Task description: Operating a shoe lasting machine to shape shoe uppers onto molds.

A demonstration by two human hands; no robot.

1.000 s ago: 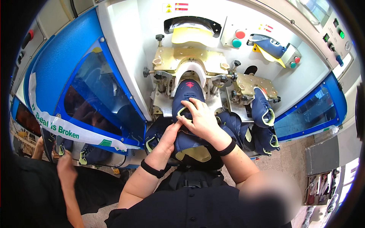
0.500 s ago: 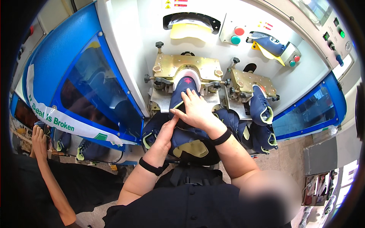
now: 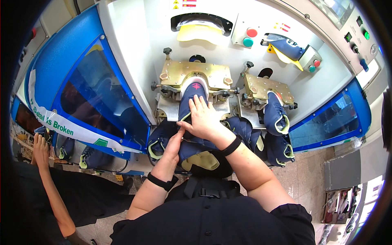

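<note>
A navy shoe upper point(image 3: 187, 98) with a red mark at its toe lies in front of me. Its toe sits in the white horseshoe-shaped pad point(image 3: 206, 83) under a brass-coloured clamp plate point(image 3: 195, 71). My right hand point(image 3: 204, 120) lies flat on top of the upper, fingers stretched out and slightly apart. Along the near left side, my left hand point(image 3: 174, 147) grips the upper, its thumb close to my right thumb and its fingers mostly hidden. The upper's wide heel opening, with pale yellow-green lining point(image 3: 201, 161), hangs towards me.
More navy uppers point(image 3: 279, 149) lie beside the station. Another upper point(image 3: 276, 114) sits at the right clamp point(image 3: 267, 90). Red and green buttons point(image 3: 248, 41) are on the back wall. Blue side guards point(image 3: 65, 49) flank the machine. At far left is another person's hand point(image 3: 41, 149).
The brass-coloured plate has come slightly nearer, and less of the white pad shows around the toe. Both hands keep their places on the upper. The view has shifted a little.
</note>
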